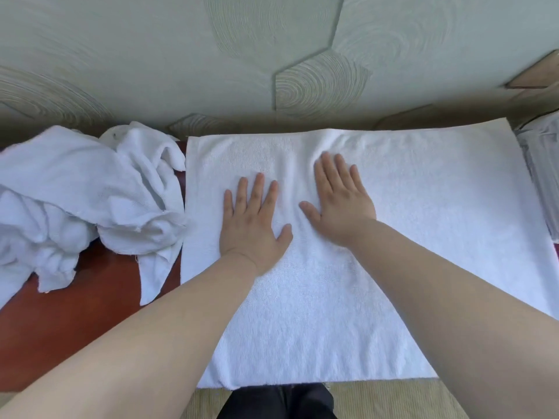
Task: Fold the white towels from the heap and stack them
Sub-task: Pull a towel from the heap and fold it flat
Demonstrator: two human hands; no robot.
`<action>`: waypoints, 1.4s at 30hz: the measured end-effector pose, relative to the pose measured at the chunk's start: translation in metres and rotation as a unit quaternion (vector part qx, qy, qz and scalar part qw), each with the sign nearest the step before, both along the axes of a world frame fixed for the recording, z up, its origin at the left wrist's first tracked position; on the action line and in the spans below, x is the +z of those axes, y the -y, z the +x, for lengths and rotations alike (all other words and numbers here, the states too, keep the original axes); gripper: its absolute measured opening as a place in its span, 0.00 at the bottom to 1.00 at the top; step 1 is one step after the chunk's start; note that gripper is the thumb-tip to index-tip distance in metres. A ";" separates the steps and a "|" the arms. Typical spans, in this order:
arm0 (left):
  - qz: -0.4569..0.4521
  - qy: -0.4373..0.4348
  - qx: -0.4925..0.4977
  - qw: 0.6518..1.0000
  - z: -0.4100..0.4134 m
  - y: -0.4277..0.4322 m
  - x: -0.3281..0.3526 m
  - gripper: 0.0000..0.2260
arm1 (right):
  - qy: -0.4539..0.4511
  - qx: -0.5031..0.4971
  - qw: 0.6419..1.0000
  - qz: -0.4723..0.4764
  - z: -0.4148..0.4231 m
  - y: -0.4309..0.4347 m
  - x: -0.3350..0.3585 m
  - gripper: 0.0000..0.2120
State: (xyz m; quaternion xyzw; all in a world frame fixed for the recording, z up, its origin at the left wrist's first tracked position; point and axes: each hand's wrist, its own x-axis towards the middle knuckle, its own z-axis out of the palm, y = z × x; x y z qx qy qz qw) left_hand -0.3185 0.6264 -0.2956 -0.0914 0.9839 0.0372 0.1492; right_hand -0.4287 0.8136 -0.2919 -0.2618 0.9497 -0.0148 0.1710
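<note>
two bare forearms [157,331] are seen reaching forward from the bottom edge, above dark trousers [278,402] and a strip of beige floor [393,400]. a white towel [423,252] is spread flat across the middle and right part of a reddish-brown table [75,322]; its near edge reaches the table's front and its far edge lies close to the wall. the cloth is plain white terry, rectangular and mostly smooth, with soft wrinkles gathered around and beyond the right fingertips. the left hand [252,228] is laid palm down on the towel, fingers straight and slightly spread, with nothing grasped. the right hand [340,204] is laid palm down just beside it, a little further from the camera, fingers straight and close together, also with nothing grasped. the two thumbs are pointed toward each other, near but apart. to the left, a heap of crumpled white towels [84,201] is piled on the table, reaching the left edge of the spread towel; frayed hems are visible. at the far right, something pale and layered [541,182] is cut off by the frame and cannot be identified. behind, a pale green wall [181,55] is marked with ringed patterns.
</note>
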 end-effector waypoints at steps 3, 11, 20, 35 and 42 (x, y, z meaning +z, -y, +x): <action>-0.010 -0.006 0.001 1.000 0.001 -0.001 0.004 0.38 | 0.024 0.029 0.999 -0.015 0.013 0.010 0.013 0.41; 0.009 -0.006 0.091 0.996 0.076 0.054 0.010 0.32 | 0.018 0.024 1.000 0.006 0.139 -0.075 0.008 0.37; 0.043 0.007 -0.049 0.998 0.185 -0.032 0.008 0.33 | 0.025 0.048 0.997 -0.048 0.204 -0.043 0.006 0.38; -0.073 0.020 0.134 0.988 0.330 0.040 0.009 0.32 | 0.037 0.115 0.993 -0.007 0.240 -0.061 0.006 0.38; -0.034 -0.001 0.307 0.951 0.366 0.007 0.024 0.34 | 0.053 0.115 0.992 0.023 0.240 -0.057 0.014 0.37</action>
